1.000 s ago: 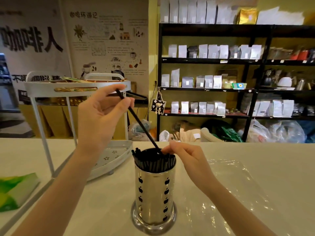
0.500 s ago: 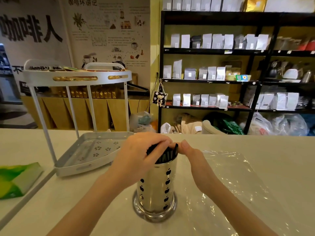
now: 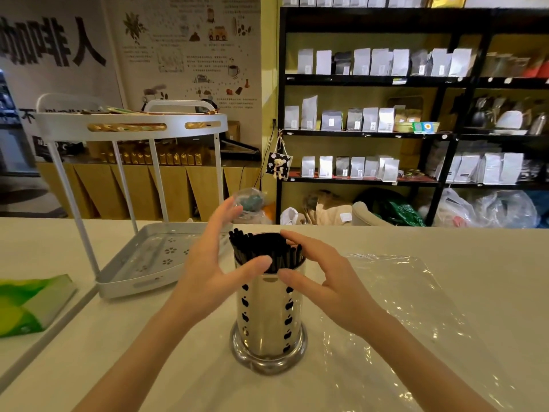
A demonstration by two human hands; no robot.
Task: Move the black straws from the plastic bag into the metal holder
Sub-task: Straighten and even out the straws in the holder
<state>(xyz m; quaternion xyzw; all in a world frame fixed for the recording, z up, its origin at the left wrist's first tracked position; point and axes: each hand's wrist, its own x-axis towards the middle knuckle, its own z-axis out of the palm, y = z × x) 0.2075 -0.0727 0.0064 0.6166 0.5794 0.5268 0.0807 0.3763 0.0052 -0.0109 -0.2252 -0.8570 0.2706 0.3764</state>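
While the one metal holder (image 3: pixel 269 316) stands upright mid-table (image 3: pixel 475 263), both hands flank its rim with fingers spread, gripping nothing. The left hand (image 3: pixel 212 269) is just beside the rim; the right hand (image 3: pixel 323 281) has a fingertip over the black straws (image 3: pixel 264 249), a packed bundle too dense to count. One flat plastic bag (image 3: pixel 401 292) lies right; one white rack (image 3: pixel 133 257) left. Near table edge out of view.

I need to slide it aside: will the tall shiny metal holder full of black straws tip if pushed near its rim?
Possibly: the tall shiny metal holder is narrow. Its flared base probably steadies it. A low push seems safer.
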